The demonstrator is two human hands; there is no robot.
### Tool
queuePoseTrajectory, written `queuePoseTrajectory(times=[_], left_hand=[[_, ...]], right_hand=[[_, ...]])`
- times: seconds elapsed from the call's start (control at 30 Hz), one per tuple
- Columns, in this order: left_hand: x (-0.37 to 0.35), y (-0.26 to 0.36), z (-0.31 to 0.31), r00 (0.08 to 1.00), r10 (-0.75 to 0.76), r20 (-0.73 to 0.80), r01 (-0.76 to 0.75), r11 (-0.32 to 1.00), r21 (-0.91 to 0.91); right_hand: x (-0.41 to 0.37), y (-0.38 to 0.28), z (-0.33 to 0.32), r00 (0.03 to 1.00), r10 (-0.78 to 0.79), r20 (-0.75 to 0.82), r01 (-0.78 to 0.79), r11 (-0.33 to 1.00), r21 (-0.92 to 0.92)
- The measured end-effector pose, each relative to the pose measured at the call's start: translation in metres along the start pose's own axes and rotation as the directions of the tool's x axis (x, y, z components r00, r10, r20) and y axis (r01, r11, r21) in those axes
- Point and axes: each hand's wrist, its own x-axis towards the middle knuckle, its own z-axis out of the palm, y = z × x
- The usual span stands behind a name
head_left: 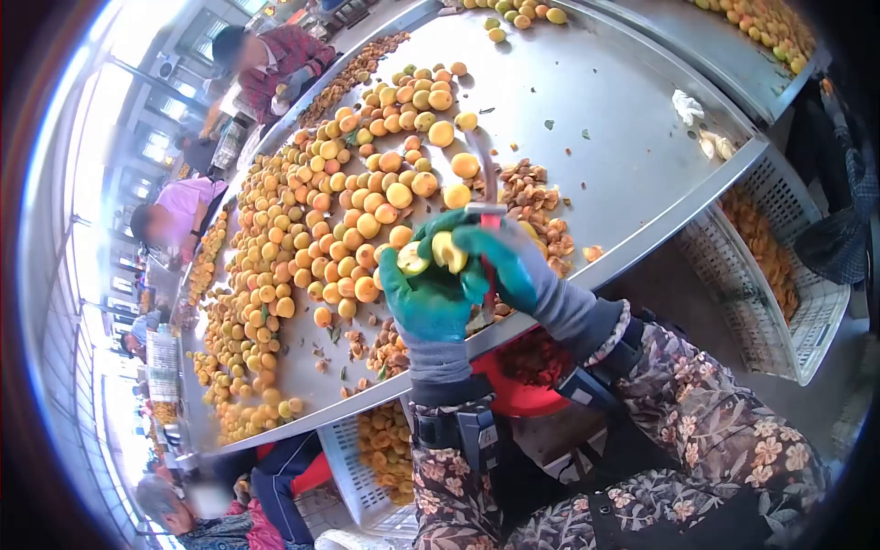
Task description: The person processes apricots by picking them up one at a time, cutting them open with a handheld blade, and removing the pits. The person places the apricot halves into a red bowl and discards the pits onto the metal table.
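Observation:
Both hands wear green-coated grey gloves and meet over the near edge of the metal table [632, 225]. My left hand [426, 307] is closed around a cut apricot half [412, 259], its pale inside showing. A second apricot half [448, 253] lies between the two hands, under the fingers of my right hand [504, 261]. My right hand also grips a curved knife [486, 174] by its red handle, the blade pointing away over the table. Whole apricots [367, 225] are heaped just beyond my hands. Brown apricot scraps [532, 188] lie beside the knife.
Below my hands sits a red basin [527, 399] with dark red-brown pieces. White plastic crates with apricot pieces stand at the right [816, 344] and lower left [344, 467]. White gloves [687, 107] lie on the table's right corner. Other people work along the far left side.

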Motion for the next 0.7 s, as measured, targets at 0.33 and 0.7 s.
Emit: queuePoseTrajectory(times=[0.33,0.7], left_hand=[[-0.031,0.016,-0.034,0.986,0.166,-0.035,-0.162,0.983,0.089],[-0.027,0.036,-0.019,0.980,-0.163,-0.114,0.102,0.904,-0.414]], right_hand=[[-0.008,0.026,0.034,1.000,-0.010,0.002,0.008,0.736,-0.677],[0.007,-0.013,0.074,0.994,-0.110,-0.011,0.099,0.926,-0.364]])
